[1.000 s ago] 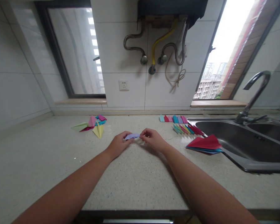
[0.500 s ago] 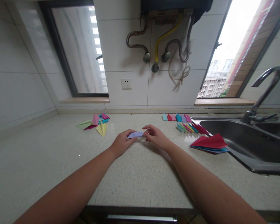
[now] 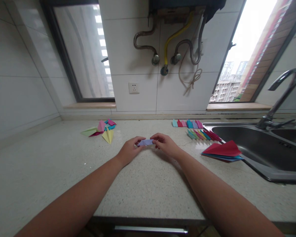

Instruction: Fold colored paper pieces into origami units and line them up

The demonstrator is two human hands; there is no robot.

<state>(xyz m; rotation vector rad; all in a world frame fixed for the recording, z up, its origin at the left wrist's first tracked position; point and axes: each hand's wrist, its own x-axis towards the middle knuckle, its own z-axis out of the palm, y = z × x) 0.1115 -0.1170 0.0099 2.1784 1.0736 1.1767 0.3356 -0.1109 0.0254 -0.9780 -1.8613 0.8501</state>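
A small folded piece of lavender paper (image 3: 145, 142) is held level just above the counter, between my two hands. My left hand (image 3: 131, 150) pinches its left end, thumb on the near side. The fingers of my right hand (image 3: 165, 144) close on its right end, with the thumb and index finger together there. Part of each end of the paper is hidden by the fingers. Off to the left lie several folded paper planes, a yellow one (image 3: 108, 135) nearest my left hand.
Small folded papers stand in a back row (image 3: 187, 123) and a nearer row (image 3: 203, 135) on the right. Larger red and blue folded sheets (image 3: 222, 149) lie beside the steel sink (image 3: 251, 164). A faucet (image 3: 283, 98) rises behind it. The counter (image 3: 148, 191) ends at a front edge.
The lavender paper has shifted slightly to the right between my hands. My right hand's fingers have come down closer around its right end. The other papers stay where they were.
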